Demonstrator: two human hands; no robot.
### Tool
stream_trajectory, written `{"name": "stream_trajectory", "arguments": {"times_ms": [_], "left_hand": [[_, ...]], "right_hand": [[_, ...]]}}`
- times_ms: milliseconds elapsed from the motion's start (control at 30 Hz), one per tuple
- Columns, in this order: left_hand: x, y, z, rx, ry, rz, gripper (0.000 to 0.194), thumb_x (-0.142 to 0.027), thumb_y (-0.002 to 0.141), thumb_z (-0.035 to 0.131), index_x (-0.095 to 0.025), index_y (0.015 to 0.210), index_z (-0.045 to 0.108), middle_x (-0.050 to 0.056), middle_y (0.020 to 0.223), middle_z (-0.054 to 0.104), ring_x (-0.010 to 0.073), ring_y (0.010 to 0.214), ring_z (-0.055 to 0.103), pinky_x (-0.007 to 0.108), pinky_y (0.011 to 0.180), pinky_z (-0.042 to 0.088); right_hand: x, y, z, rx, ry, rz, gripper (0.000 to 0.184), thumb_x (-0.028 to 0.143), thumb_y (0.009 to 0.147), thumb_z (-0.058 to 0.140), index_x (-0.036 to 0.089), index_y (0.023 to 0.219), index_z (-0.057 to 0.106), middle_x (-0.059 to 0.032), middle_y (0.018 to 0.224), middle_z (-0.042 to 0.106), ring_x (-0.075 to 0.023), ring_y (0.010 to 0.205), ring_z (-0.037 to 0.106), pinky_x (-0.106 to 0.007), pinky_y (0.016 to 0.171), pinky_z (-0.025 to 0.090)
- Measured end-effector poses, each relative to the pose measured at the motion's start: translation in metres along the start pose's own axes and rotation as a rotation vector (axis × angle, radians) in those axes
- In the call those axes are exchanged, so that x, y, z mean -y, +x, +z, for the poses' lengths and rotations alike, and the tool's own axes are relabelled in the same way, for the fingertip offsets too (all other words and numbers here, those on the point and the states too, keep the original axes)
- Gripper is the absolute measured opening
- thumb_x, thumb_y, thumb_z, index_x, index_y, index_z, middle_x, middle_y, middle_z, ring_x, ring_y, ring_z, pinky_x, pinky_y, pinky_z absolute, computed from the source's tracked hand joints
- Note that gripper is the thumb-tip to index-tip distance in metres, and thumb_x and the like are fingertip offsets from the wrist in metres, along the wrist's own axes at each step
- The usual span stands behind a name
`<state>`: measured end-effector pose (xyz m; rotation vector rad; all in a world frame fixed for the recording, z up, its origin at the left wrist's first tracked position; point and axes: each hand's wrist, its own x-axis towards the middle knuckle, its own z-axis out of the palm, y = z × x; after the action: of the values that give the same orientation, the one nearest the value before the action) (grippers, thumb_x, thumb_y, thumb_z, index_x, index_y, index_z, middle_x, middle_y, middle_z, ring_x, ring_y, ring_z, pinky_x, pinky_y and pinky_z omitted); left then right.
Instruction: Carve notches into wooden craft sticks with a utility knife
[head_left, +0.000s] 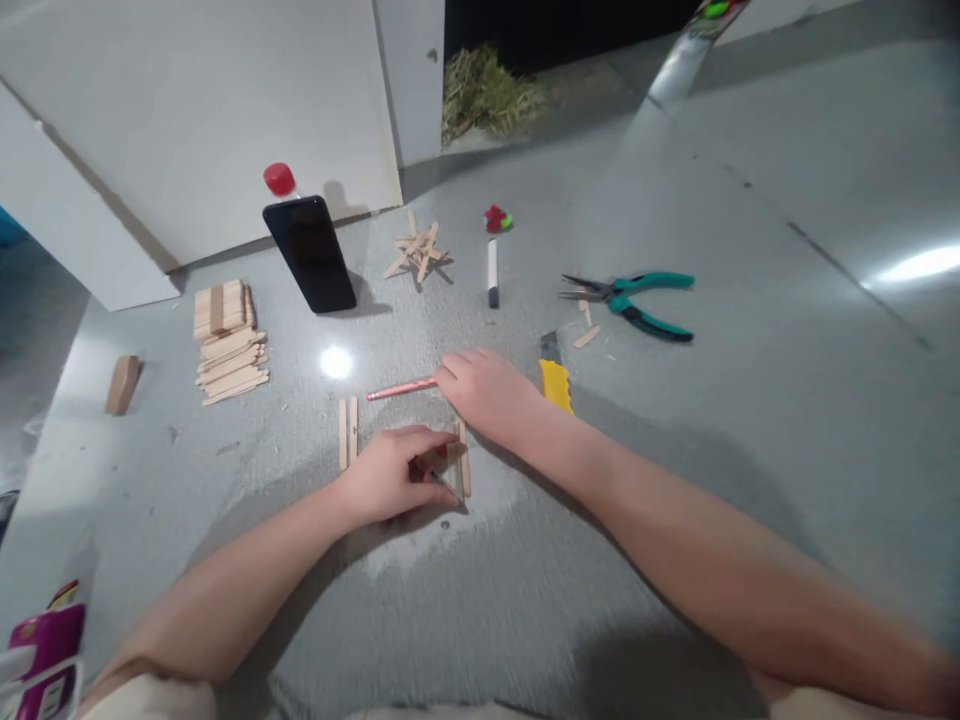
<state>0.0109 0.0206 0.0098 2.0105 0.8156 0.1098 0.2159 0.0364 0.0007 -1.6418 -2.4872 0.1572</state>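
My right hand (484, 388) is closed over one end of a pink-red pencil (401, 389), whose other end points left along the grey floor. Below it, my left hand (390, 472) curls thumb and index finger around a small, partly see-through piece with some red on it; its kind I cannot make out. Those fingertips reach the wooden craft sticks (465, 465) lying upright in view just to the right. Another pair of craft sticks (343, 435) lies parallel on the left side of my left hand.
Stacked craft sticks (232, 370), a wooden block (122, 385) and a propped phone (311, 255) by a red-capped bottle (279, 180) stand left. Beyond lie crossed sticks (420, 252) and a marker (493, 270). Right are a yellow cutter (556, 385) and teal-handled pliers (652, 283).
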Motion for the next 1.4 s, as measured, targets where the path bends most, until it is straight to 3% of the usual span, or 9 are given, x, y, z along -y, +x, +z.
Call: {"name": "stream_trajectory", "arguments": {"times_ms": [67, 133, 233, 367, 533, 767, 933, 1233, 1400], "left_hand": [[0.0, 0.0, 0.001, 0.009, 0.017, 0.037, 0.059, -0.04, 0.076, 0.083, -0.022, 0.128, 0.062, 0.002, 0.095, 0.068, 0.0117, 0.076, 0.062, 0.022, 0.07, 0.049], [0.001, 0.0, 0.002, 0.016, 0.043, 0.077, 0.057, -0.04, 0.078, 0.082, -0.022, 0.128, 0.061, 0.002, 0.096, 0.068, 0.0111, 0.077, 0.062, 0.021, 0.07, 0.049], [0.002, 0.002, 0.003, 0.008, 0.105, 0.124, 0.058, -0.043, 0.083, 0.076, -0.021, 0.133, 0.057, 0.004, 0.104, 0.067, 0.0111, 0.081, 0.063, 0.021, 0.072, 0.05], [0.0, 0.007, 0.004, -0.013, 0.257, 0.155, 0.057, -0.051, 0.087, 0.069, -0.022, 0.134, 0.057, 0.007, 0.111, 0.068, 0.0193, 0.096, 0.062, 0.031, 0.081, 0.052], [-0.002, 0.006, 0.009, -0.074, 0.411, 0.189, 0.056, -0.058, 0.091, 0.06, -0.02, 0.132, 0.06, 0.008, 0.099, 0.067, 0.0233, 0.092, 0.059, 0.042, 0.084, 0.051], [0.005, -0.004, 0.011, -0.229, 0.442, 0.341, 0.058, -0.059, 0.09, 0.061, -0.014, 0.126, 0.06, 0.008, 0.097, 0.069, 0.0191, 0.087, 0.062, 0.035, 0.079, 0.055], [0.007, -0.004, 0.008, -0.299, 0.486, 0.349, 0.061, -0.062, 0.085, 0.066, -0.013, 0.121, 0.062, 0.005, 0.089, 0.07, 0.0189, 0.079, 0.062, 0.035, 0.07, 0.052], [0.008, -0.003, 0.013, -0.3, 0.643, 0.296, 0.057, -0.065, 0.087, 0.062, -0.02, 0.121, 0.065, 0.002, 0.083, 0.065, 0.0192, 0.079, 0.059, 0.035, 0.071, 0.043], [0.003, -0.008, 0.015, -0.329, 0.714, 0.333, 0.056, -0.061, 0.086, 0.066, -0.014, 0.117, 0.066, 0.002, 0.081, 0.065, 0.0198, 0.08, 0.06, 0.035, 0.075, 0.044]], "right_hand": [[-0.001, -0.013, -0.006, -0.075, 0.025, 0.058, 0.032, 0.008, 0.097, 0.03, 0.011, 0.096, 0.062, -0.0151, 0.092, 0.063, -0.0207, 0.078, 0.058, -0.036, 0.072, 0.045], [-0.003, -0.032, -0.013, -0.142, 0.075, 0.052, 0.036, 0.009, 0.097, 0.024, 0.011, 0.102, 0.06, -0.015, 0.09, 0.062, -0.0218, 0.076, 0.057, -0.036, 0.069, 0.044], [-0.007, -0.063, -0.015, -0.158, 0.2, -0.142, 0.027, 0.014, 0.097, 0.034, 0.017, 0.095, 0.061, -0.0064, 0.081, 0.062, -0.0172, 0.069, 0.055, -0.031, 0.065, 0.046], [-0.01, -0.083, -0.001, -0.164, 0.248, -0.331, 0.023, 0.013, 0.093, 0.045, 0.019, 0.099, 0.066, -0.0102, 0.102, 0.069, -0.0231, 0.096, 0.061, -0.039, 0.083, 0.051], [-0.008, -0.088, 0.011, -0.164, 0.136, -0.433, 0.024, 0.018, 0.093, 0.055, 0.015, 0.113, 0.068, -0.013, 0.112, 0.069, -0.029, 0.101, 0.058, -0.046, 0.086, 0.05], [-0.007, -0.09, 0.008, -0.166, 0.18, -0.509, 0.022, 0.009, 0.092, 0.052, 0.013, 0.105, 0.069, -0.0119, 0.105, 0.069, -0.0247, 0.095, 0.058, -0.042, 0.082, 0.05], [-0.006, -0.092, 0.006, -0.131, 0.194, -0.547, 0.024, 0.011, 0.093, 0.053, 0.011, 0.111, 0.069, -0.012, 0.121, 0.066, -0.027, 0.104, 0.055, -0.043, 0.087, 0.049], [-0.006, -0.092, 0.007, -0.137, 0.226, -0.527, 0.025, 0.01, 0.095, 0.049, 0.009, 0.107, 0.07, -0.0109, 0.119, 0.068, -0.0278, 0.102, 0.055, -0.044, 0.087, 0.05], [-0.006, -0.093, 0.006, -0.136, 0.241, -0.512, 0.023, 0.01, 0.096, 0.05, 0.008, 0.109, 0.07, -0.0105, 0.118, 0.069, -0.0259, 0.1, 0.057, -0.043, 0.088, 0.05]]}}
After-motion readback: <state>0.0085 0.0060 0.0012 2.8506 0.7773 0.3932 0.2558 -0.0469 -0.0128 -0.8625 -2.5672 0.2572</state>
